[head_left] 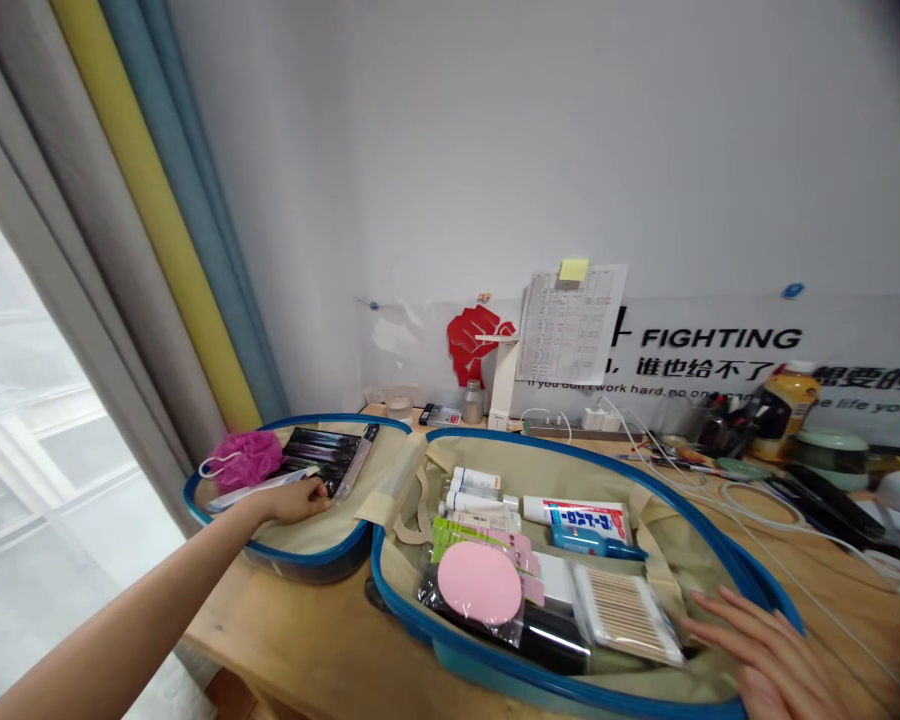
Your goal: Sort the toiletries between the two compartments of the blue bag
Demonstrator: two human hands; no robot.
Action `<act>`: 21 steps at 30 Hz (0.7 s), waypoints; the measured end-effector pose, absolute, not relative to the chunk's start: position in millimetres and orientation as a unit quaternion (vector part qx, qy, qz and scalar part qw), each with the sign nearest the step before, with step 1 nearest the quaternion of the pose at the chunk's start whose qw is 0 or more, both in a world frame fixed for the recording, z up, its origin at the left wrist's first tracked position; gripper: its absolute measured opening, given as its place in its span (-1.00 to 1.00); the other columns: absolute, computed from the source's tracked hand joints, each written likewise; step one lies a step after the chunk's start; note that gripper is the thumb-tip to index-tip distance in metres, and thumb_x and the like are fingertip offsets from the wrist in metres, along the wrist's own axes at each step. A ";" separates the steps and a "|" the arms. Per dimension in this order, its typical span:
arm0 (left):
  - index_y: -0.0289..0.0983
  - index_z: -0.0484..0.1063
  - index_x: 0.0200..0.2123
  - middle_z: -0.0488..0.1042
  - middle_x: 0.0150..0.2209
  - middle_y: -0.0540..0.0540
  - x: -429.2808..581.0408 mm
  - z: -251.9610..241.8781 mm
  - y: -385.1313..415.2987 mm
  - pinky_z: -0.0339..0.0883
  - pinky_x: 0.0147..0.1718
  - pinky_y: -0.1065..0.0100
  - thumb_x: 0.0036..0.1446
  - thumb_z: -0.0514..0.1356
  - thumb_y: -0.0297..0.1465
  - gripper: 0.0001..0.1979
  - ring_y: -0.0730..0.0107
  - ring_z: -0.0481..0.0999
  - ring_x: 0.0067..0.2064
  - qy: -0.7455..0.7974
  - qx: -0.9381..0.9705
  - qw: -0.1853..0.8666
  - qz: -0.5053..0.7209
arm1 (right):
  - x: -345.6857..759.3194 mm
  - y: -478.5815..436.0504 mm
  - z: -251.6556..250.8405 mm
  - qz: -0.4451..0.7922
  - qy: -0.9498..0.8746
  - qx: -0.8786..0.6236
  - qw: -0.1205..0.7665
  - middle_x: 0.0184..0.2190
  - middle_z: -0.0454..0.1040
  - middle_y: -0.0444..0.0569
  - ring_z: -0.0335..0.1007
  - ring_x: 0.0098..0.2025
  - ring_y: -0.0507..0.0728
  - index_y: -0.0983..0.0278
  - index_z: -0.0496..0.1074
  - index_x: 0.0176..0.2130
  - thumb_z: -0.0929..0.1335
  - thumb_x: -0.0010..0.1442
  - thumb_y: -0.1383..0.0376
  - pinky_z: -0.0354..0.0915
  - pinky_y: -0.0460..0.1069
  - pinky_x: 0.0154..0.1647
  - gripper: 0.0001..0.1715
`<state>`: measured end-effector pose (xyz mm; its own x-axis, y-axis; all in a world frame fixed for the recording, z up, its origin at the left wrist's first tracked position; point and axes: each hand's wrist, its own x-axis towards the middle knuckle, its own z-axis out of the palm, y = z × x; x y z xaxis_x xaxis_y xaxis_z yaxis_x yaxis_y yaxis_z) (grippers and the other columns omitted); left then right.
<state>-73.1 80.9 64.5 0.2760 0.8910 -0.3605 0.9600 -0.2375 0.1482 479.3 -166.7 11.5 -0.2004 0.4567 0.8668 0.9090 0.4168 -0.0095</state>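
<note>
A blue-rimmed case (529, 437) with beige lining lies open on the wooden desk. My left hand (300, 498) is in its smaller left half, fingers curled closed beside a black packet of brushes (326, 450); what they grip, if anything, is hidden. A purple bath puff (249, 457) and a flat white item (259, 490) lie there too. My right hand (769, 645) rests at the right rim with fingers spread, near a packet of cotton swabs (622, 610). The larger half also holds a pink oval sponge (480, 582), a toothpaste tube (585, 518) and a blue tube (596, 543).
White cables (787, 518) run over the desk (330, 625) on the right. Behind the case stand a white lamp (503, 385), a small jar (473, 402) and a yellow bottle (784, 410). Curtains (142, 200) hang by the window at left.
</note>
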 end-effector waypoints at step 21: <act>-0.22 0.35 -0.38 0.55 -0.27 -0.24 -36.8 88.4 57.8 0.30 -0.10 0.11 0.17 -0.07 0.03 -0.54 0.03 0.52 -0.18 0.565 0.811 0.151 -0.030 | 470.3 -169.1 12.6 -0.224 -0.693 -0.498 0.471 -0.17 0.59 0.00 0.48 -0.01 0.23 0.18 0.56 -0.22 0.23 0.26 0.28 0.36 0.11 -0.05 -0.68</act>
